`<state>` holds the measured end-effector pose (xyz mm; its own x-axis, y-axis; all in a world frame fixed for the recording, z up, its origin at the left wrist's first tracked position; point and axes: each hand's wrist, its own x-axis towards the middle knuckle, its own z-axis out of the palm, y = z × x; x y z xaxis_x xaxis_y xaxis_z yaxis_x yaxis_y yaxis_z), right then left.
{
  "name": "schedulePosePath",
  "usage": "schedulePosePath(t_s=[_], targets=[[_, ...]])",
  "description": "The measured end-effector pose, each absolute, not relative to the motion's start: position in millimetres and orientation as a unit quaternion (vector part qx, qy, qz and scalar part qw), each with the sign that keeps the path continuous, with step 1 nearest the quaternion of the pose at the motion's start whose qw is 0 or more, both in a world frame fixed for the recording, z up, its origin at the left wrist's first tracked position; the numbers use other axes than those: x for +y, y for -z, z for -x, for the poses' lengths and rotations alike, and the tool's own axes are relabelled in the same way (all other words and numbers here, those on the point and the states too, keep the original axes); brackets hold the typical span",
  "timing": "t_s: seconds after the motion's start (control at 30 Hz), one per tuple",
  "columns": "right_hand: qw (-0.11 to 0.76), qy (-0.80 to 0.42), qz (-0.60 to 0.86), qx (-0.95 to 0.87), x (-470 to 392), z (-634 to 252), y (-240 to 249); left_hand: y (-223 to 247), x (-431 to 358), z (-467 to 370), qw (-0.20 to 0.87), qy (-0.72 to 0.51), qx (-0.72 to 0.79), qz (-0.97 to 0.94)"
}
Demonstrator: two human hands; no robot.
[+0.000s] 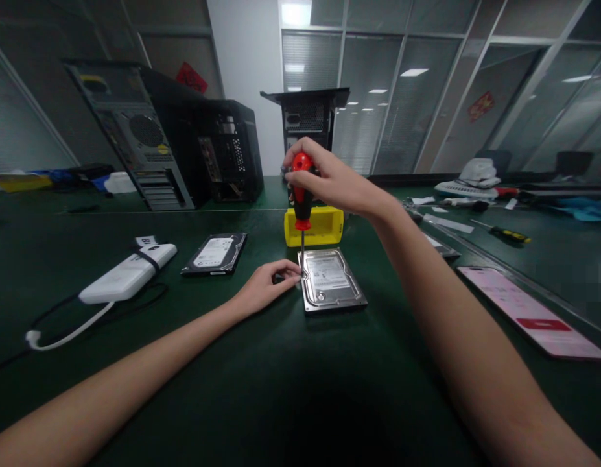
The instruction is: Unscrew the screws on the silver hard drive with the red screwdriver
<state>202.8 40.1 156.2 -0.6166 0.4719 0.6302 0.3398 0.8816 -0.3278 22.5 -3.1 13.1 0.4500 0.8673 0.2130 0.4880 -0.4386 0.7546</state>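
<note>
A silver hard drive [329,275] lies flat on the green table in front of me, label side up. Wrapped round the red and black handle of a screwdriver [303,211], my right hand [317,170] holds it upright. The screwdriver's tip meets the drive's left edge. My left hand [271,282] rests on the table at that same edge, thumb and forefinger curled together against the drive beside the tip. What lies right under the tip is too small to make out. Just behind the drive sits a yellow bin [336,227], partly covered by the screwdriver.
A second hard drive [215,253] and a white power strip [128,274] with cables lie to the left. Open computer cases [168,136] stand behind. On the right are a phone [528,311], a yellow and black screwdriver [509,233] and another drive partly behind my arm.
</note>
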Motion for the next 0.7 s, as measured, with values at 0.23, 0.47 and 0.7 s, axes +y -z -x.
schedulePosePath(t_s=[0.23, 0.47, 0.7], targets=[[0.381, -0.085, 0.227, -0.892, 39.3, -203.5, -157.2, -12.0, -1.3, -21.6, 0.329, -0.298, 0.429, -0.786], [0.374, -0.077, 0.223, -0.897, 41.8, -200.0, -155.6, -8.9, 1.8, -21.8, 0.345, -0.308, 0.430, -0.775], [0.380, -0.107, 0.266, -0.879, 37.6, -199.6, -155.3, -8.3, 2.3, -22.3, 0.348, -0.314, 0.432, -0.770]])
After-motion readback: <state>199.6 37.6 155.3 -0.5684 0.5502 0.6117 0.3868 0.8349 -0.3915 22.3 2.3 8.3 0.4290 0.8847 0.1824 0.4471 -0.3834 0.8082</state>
